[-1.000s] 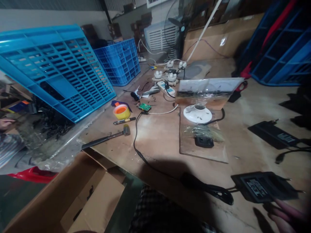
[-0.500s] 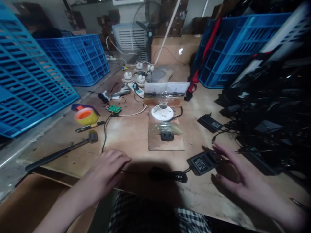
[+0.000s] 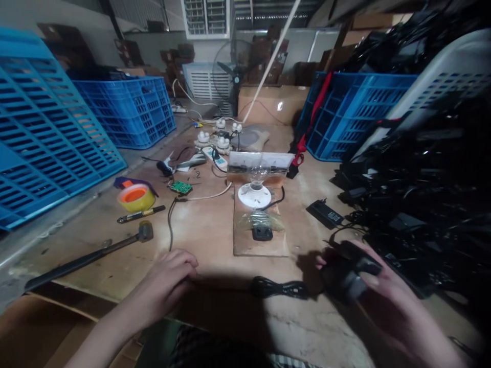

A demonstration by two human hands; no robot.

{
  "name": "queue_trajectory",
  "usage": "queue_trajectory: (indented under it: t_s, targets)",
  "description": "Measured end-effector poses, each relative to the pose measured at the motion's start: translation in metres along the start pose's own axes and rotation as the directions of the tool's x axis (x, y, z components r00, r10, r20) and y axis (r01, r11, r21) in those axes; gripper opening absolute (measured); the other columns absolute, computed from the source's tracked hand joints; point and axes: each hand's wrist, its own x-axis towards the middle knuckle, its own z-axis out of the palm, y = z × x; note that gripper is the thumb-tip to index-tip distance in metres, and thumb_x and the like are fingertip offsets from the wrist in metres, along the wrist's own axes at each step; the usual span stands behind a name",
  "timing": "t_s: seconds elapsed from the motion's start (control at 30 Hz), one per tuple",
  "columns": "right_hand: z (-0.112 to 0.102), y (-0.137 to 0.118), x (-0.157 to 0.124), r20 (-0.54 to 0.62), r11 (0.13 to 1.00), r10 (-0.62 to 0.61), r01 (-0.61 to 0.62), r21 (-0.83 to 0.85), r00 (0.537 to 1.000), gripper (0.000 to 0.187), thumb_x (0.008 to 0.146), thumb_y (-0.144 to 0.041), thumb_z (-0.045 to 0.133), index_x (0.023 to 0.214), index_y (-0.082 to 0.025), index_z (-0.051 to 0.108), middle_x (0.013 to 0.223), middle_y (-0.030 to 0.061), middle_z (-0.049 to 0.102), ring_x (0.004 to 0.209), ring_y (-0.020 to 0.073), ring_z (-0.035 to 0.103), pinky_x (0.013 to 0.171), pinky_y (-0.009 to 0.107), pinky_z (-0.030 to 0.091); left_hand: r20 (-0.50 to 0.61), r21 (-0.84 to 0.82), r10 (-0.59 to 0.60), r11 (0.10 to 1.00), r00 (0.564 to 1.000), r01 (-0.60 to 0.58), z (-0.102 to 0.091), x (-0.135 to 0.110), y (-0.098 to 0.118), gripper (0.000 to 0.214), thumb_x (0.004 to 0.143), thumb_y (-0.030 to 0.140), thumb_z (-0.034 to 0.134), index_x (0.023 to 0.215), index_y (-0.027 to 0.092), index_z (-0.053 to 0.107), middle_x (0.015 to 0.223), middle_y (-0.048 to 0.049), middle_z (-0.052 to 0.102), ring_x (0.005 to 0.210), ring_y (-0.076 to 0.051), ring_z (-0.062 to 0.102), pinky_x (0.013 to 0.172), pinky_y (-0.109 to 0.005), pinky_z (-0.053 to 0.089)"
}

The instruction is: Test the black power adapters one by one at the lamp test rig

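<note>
My right hand (image 3: 383,291) is shut around a black power adapter (image 3: 345,273), lifting it above the right front of the wooden workbench (image 3: 215,260). My left hand (image 3: 166,278) lies curled at the bench's front edge. A thin black cord (image 3: 170,225) runs down behind it, and I cannot tell whether the fingers grip it. A coiled black cable (image 3: 278,288) lies between my hands. Farther ahead, a white lamp holder (image 3: 253,196) with a glass bulb (image 3: 259,174) stands on a small board.
To the left lie a rubber mallet (image 3: 143,231), a tape roll (image 3: 134,198) and a green circuit board (image 3: 180,187). Another adapter (image 3: 325,213) lies near a heap of black adapters (image 3: 414,204). Blue crates (image 3: 130,112) stand behind, above a cardboard box (image 3: 23,327).
My right hand has closed on the black adapter and lifted it off the bench. The view has swung up and settled over the bench. My left hand has barely moved.
</note>
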Motion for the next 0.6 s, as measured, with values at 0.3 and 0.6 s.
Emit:
queue_trajectory:
  t_s: [0.3,0.6]
  targets:
    - [0.092,0.037,0.041,-0.019,0.774,-0.384,0.311,-0.552,0.923,0.056,0.093,-0.047,0.057,0.14,-0.021,0.042,0.101,0.008,0.065,0.088,0.0267,0.066,0.081,0.043,0.057,-0.172,-0.196,-0.008,0.98,0.985,-0.026,0.038,0.028,0.023,0.015,0.102,0.024,0.047,0.094,0.023,0.06,0.086,0.0011,0.067,0.078,-0.017,0.063,0.071,-0.028,0.045]
    - [0.107,0.064,0.05,-0.066,0.738,-0.414,0.292,-0.608,0.908,0.055,0.089,-0.052,0.057,0.131,-0.019,0.046,0.099,0.0076,0.069,0.086,0.0261,0.069,0.08,0.037,0.057,-0.232,-0.162,0.002,0.986,0.973,-0.041,0.053,0.029,0.011,0.022,0.106,0.033,0.046,0.102,0.026,0.066,0.087,0.0007,0.067,0.082,-0.017,0.062,0.075,-0.028,0.041]
